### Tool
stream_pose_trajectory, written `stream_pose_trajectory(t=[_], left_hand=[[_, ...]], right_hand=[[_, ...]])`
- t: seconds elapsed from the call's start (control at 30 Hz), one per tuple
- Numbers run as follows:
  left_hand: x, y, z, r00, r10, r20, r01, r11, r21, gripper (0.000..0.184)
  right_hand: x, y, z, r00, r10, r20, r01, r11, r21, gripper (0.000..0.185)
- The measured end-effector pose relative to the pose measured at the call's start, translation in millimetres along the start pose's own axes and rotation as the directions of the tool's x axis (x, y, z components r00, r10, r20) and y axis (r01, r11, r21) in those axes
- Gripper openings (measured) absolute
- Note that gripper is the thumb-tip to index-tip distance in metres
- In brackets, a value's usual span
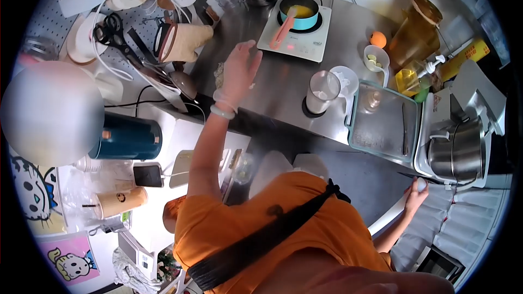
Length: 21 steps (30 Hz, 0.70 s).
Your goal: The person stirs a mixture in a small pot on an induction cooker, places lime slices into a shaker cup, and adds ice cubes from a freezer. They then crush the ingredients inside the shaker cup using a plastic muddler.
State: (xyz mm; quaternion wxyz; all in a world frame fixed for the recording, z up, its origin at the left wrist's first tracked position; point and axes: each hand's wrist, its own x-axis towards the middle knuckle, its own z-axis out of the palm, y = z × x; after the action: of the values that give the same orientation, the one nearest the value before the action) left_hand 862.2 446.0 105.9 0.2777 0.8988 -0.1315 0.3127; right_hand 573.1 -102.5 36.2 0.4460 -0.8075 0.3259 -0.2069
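Observation:
My left hand (242,71) reaches over the steel counter with its fingers stretched out, holding nothing. A pale bangle circles its wrist, and a crumpled beige cloth (219,76) lies beside it. Ahead of that hand, a white induction cooker (297,49) carries a turquoise saucepan (299,20) of yellow liquid. A pink-handled spatula (282,34) leans out of the pan. At the lower right, my right hand (415,198) has its fingers closed round a small, pale, rounded thing (421,184), whose kind I cannot make out. That hand is below the counter's right end, near a stand mixer.
A glass tray (384,122), a clear cup (322,90) and a white measuring cup (376,59) stand on the counter. The mixer's steel bowl (457,152) is at the right. Scissors (111,32), an oven mitt (185,42) and a dark green canister (131,137) are left.

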Motion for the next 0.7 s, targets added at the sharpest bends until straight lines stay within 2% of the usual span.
stream_pose_trajectory(t=[0.13, 0.2, 0.23, 0.3, 0.33, 0.4, 0.43, 0.47, 0.5, 0.53, 0.57, 0.6, 0.63, 0.67, 0.7], left_hand=[[55.1, -70.3, 60.1, 0.994, -0.107, -0.008, 0.107, 0.994, -0.004, 0.030], [91.1, -124.1, 101.3, 0.980, -0.199, 0.012, 0.199, 0.980, 0.019, 0.037], [110.0, -152.1, 120.8, 0.981, -0.191, 0.022, 0.191, 0.982, 0.013, 0.037], [150.4, -211.5, 158.6, 0.944, -0.320, 0.082, 0.318, 0.947, 0.039, 0.041], [170.6, -248.9, 178.0, 0.949, -0.303, 0.091, 0.302, 0.953, 0.025, 0.041], [203.2, -310.4, 214.7, 0.830, -0.387, 0.402, 0.398, 0.915, 0.061, 0.040], [214.3, -308.4, 219.5, 0.832, -0.370, 0.414, 0.390, 0.920, 0.039, 0.040], [220.2, -306.7, 222.5, 0.767, -0.539, 0.348, 0.589, 0.806, -0.049, 0.036], [227.1, -300.7, 224.1, 0.654, -0.695, 0.301, 0.751, 0.644, -0.144, 0.033], [232.3, -292.8, 230.3, 0.651, -0.688, 0.320, 0.752, 0.642, -0.149, 0.033], [237.5, -283.3, 238.4, 0.808, -0.583, 0.079, 0.586, 0.785, -0.199, 0.029], [245.5, -276.0, 244.8, 0.888, -0.426, -0.172, 0.393, 0.899, -0.195, 0.025], [258.5, -272.5, 249.2, 0.931, -0.332, -0.152, 0.303, 0.935, -0.184, 0.020], [273.1, -271.8, 252.8, 0.933, -0.331, -0.141, 0.302, 0.933, -0.193, 0.020], [289.1, -272.5, 257.8, 0.951, -0.249, -0.184, 0.234, 0.967, -0.097, 0.021]], right_hand=[[-2.9, -14.7, 10.6, 0.999, -0.014, -0.034, 0.015, 1.000, 0.028, 0.021], [-18.8, -31.0, 16.3, 0.997, 0.033, -0.066, -0.031, 0.999, 0.027, 0.021], [-29.7, -39.9, 18.5, 0.995, 0.043, -0.093, -0.043, 0.999, 0.006, 0.022], [-55.8, -54.8, 23.1, 0.979, 0.047, -0.196, -0.059, 0.997, -0.056, 0.023], [-68.0, -49.5, 20.4, 0.970, 0.083, -0.229, -0.101, 0.993, -0.066, 0.026], [-94.7, -62.1, 26.4, 0.911, 0.191, -0.366, -0.225, 0.973, -0.051, 0.031], [-104.7, -65.2, 27.9, 0.870, 0.267, -0.413, -0.299, 0.954, -0.013, 0.034], [-115.4, -67.5, 28.0, 0.823, 0.340, -0.456, -0.368, 0.930, 0.029, 0.037], [-123.7, -53.6, 21.2, 0.827, 0.325, -0.459, -0.345, 0.938, 0.042, 0.045], [-131.9, -9.2, 1.8, 0.847, 0.218, -0.484, -0.266, 0.963, -0.033, 0.047], [-137.6, -30.0, 8.7, 0.844, 0.256, -0.472, -0.305, 0.952, -0.030, 0.047], [-142.3, -66.0, 21.8, 0.839, 0.295, -0.457, -0.344, 0.939, -0.025, 0.048], [-146.2, -84.2, 27.8, 0.832, 0.297, -0.469, -0.351, 0.936, -0.030, 0.048], [-149.1, -98.6, 33.1, 0.792, 0.333, -0.512, -0.427, 0.901, -0.073, 0.040], [-150.7, -107.3, 38.1, 0.747, 0.363, -0.557, -0.501, 0.859, -0.111, 0.034]])
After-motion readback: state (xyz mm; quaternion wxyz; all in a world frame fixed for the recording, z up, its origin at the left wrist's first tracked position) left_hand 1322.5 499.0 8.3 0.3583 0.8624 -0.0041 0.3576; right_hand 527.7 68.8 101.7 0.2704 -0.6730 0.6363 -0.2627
